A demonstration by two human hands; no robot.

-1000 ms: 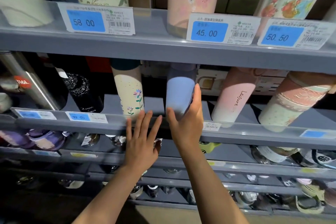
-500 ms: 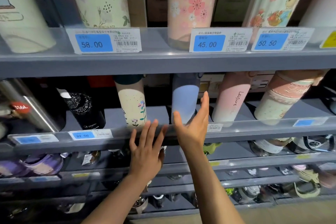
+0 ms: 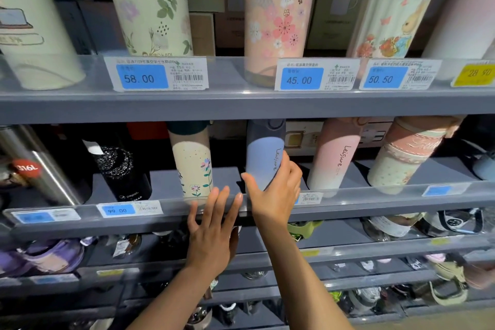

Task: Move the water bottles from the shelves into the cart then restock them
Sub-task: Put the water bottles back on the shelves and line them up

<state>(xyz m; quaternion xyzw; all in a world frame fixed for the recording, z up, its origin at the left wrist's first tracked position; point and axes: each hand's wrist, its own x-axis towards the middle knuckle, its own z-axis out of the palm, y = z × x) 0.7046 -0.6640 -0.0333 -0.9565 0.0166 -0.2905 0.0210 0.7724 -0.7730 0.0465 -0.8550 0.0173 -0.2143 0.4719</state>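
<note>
Grey store shelving (image 3: 241, 104) fills my view, several tiers, each with a clear plastic front lip carrying price tags. Top tier: big tumblers in a row, cream floral one (image 3: 150, 2) over the 58.00 tag (image 3: 156, 73), peach blossom one (image 3: 278, 8) over the 45.00 tag (image 3: 317, 75), rabbit-print one (image 3: 391, 19) over the 50.50 tag (image 3: 400, 75), brown boxes behind them. Middle tier: steel flask with a red 316L sticker (image 3: 34, 166) far left, black pepsi bottle (image 3: 122, 169) beside it over a 99.00 tag (image 3: 128, 209), cream flower bottle (image 3: 191, 161) just left of the blue Leisure bottle (image 3: 263, 158), pink Leisure bottle (image 3: 334, 158) just to its right, then a pink-and-cream stacked container (image 3: 407, 158). The blue bottle stands upright on the middle tier behind the lip, dark cap up under the shelf above. My right hand (image 3: 276, 190) reaches over the lip and grips its lower body, thumb on the left side, fingers wrapped round the right. My left hand (image 3: 214, 230) is flat, fingers straight and spread, fingertips resting on the front lip just below the cream flower bottle, holding nothing. The lip and the neighbours either side crowd the blue bottle. Lower tiers hold smaller bottles and strapped cups, blurred, can't tell details.
</note>
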